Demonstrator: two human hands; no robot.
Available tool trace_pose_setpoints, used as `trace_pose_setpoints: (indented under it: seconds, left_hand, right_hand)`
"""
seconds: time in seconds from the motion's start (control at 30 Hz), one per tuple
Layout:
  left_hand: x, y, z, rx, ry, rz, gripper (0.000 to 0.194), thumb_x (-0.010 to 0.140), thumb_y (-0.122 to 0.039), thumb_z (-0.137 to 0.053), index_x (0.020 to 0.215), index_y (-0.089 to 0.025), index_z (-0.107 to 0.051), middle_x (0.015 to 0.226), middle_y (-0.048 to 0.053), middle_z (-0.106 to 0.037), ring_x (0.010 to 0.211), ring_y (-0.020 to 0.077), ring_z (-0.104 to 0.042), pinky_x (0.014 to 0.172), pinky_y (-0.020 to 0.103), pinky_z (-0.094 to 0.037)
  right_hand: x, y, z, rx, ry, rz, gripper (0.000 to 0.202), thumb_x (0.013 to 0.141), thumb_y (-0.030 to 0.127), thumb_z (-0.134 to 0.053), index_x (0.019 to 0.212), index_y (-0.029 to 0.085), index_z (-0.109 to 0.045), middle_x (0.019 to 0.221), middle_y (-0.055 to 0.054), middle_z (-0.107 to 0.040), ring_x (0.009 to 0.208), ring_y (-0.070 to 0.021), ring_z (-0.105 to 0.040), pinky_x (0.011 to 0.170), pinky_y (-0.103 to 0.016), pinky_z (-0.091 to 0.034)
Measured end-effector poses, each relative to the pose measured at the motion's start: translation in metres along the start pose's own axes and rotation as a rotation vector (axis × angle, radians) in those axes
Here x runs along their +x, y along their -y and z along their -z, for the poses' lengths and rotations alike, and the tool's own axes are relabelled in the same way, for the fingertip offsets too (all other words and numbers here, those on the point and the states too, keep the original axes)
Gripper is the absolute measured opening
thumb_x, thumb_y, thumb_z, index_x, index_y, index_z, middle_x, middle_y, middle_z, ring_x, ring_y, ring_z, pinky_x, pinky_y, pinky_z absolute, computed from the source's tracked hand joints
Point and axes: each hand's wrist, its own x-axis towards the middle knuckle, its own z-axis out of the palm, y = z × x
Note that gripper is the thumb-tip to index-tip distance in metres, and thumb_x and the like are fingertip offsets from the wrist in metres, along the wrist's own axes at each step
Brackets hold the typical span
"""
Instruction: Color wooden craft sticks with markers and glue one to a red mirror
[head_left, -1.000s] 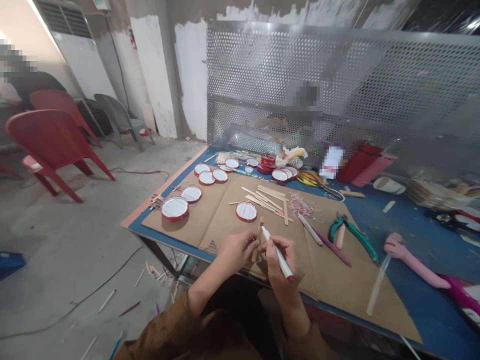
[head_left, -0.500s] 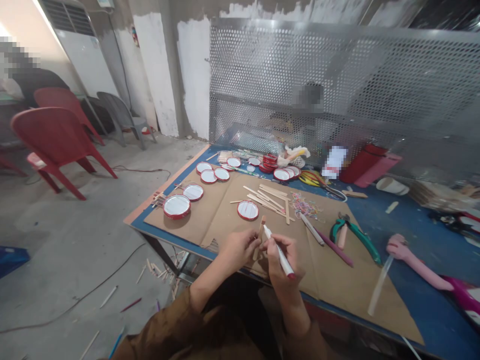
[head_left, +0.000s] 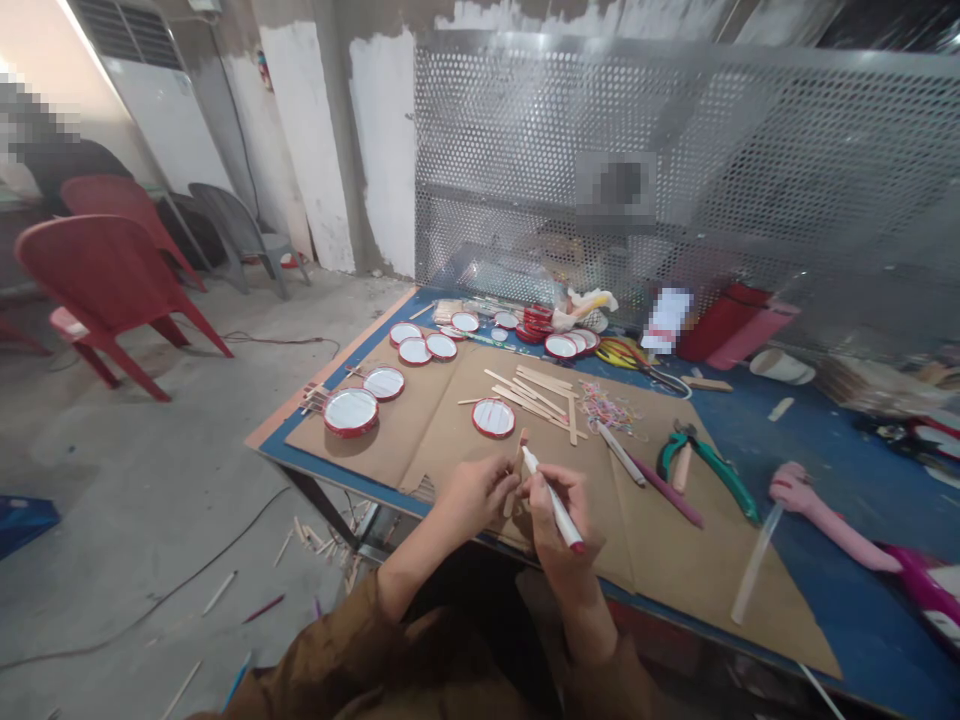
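Observation:
Between the fingers of my left hand [head_left: 474,492] is a flat wooden craft stick [head_left: 517,468], raised at the front of the cardboard [head_left: 442,420], its upper end coloured reddish. My right hand [head_left: 559,510] grips a white marker [head_left: 551,492] with a red end, its tip against or very close to the stick near the coloured end. Just beyond my hands lies a round white disc with a red rim [head_left: 493,418]. Several loose craft sticks [head_left: 532,392] are spread behind it, beside a tangle of coloured rubber bands [head_left: 604,406].
Right of my hands lie a grey-white marker [head_left: 621,455], a purple pen [head_left: 669,492] and green-handled pliers [head_left: 724,475]. A pink hammer-like tool [head_left: 832,520] is at the far right. More red-rimmed discs [head_left: 352,410] sit left and behind. A perforated metal panel [head_left: 510,130] stands at the back.
The view has shifted slightly. Both hands keep nearly the same pose, with the marker tip still at the upper part of the craft stick.

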Motion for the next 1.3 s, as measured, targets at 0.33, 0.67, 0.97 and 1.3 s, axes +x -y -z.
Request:
trace_pose_setpoints:
  seconds: [0.33,0.67,0.97,1.3]
  left_hand:
    - [0.0004,-0.0008,0.001,0.047,-0.004,0.008,0.018,0.088,-0.024,-0.049,0.071,-0.02,-0.052,0.06,-0.003,-0.056,0.061,0.0127,-0.054,0.06,0.021,-0.038]
    - [0.0006,-0.0004,0.0015,0.052,-0.007,-0.014,0.017,0.088,-0.023,-0.048,0.072,-0.019,-0.052,0.063,-0.002,-0.056,0.062,0.0129,-0.053,0.061,0.021,-0.038]
    - [0.0004,0.0001,0.0005,0.027,-0.02,-0.02,0.016,0.088,-0.023,-0.049,0.073,-0.019,-0.053,0.062,-0.002,-0.058,0.061,0.0124,-0.054,0.061,0.021,-0.04]
    - [0.0001,-0.0006,0.0007,-0.034,0.014,0.014,0.02,0.088,-0.025,-0.047,0.069,-0.021,-0.044,0.052,-0.005,-0.051,0.052,0.0121,-0.052,0.058,0.021,-0.038]
  right_hand:
    - [0.0006,0.0015,-0.0009,-0.005,-0.035,-0.009,0.016,0.091,0.031,-0.057,0.101,0.02,-0.059,0.083,-0.004,-0.069,0.075,-0.0172,-0.069,0.069,-0.031,-0.056]
    - [0.0005,0.0023,-0.0001,-0.001,-0.031,-0.026,0.016,0.091,0.032,-0.056,0.101,0.02,-0.059,0.082,-0.003,-0.068,0.074,-0.0167,-0.068,0.067,-0.03,-0.055]
    - [-0.0009,0.0008,0.0,0.022,-0.01,-0.023,0.015,0.091,0.029,-0.057,0.102,0.021,-0.059,0.085,-0.003,-0.069,0.076,-0.0164,-0.068,0.07,-0.03,-0.056]
    - [0.0001,0.0032,-0.0004,0.004,-0.046,-0.027,0.014,0.09,0.031,-0.057,0.1,0.02,-0.06,0.082,-0.003,-0.069,0.074,-0.0165,-0.068,0.069,-0.03,-0.055]
